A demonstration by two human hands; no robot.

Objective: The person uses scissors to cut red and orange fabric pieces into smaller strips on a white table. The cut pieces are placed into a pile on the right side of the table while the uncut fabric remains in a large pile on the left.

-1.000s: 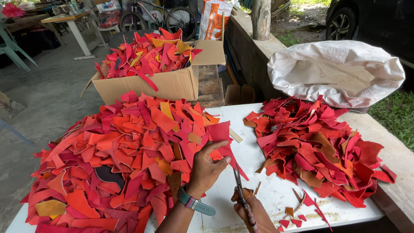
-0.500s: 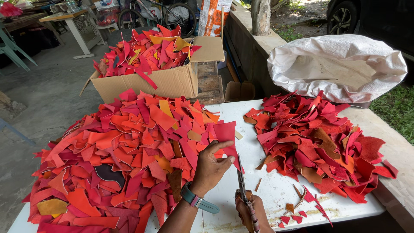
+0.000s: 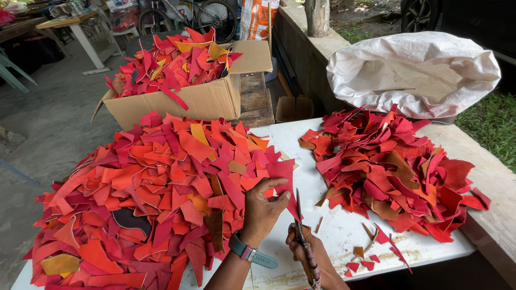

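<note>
Grey concrete floor spreads out to the left of the work spot, with a pale table and a bicycle at the far end. Green grass shows on the right, past a low concrete ledge with a tree trunk on it. A white table fills the near view. On its left half lies a big heap of red and orange leather scraps, spilling to the near edge. A smaller heap of red and brown scraps sits on the right half, well apart from the first, with bare tabletop between them. Behind the right heap a white woven sack lies open on the ledge. Behind the left heap stands a cardboard box, piled full with more red scraps, resting on a wooden bench. A small empty carton stands just beside the bench.

At the near edge, the left hand pinches a red scrap between thumb and fingers, holding it upright beside the big heap. The right hand is closed around the handles of a pair of scissors, whose blades point up against the scrap's lower edge. Tiny red and tan trimmings lie scattered on the tabletop to the right.
</note>
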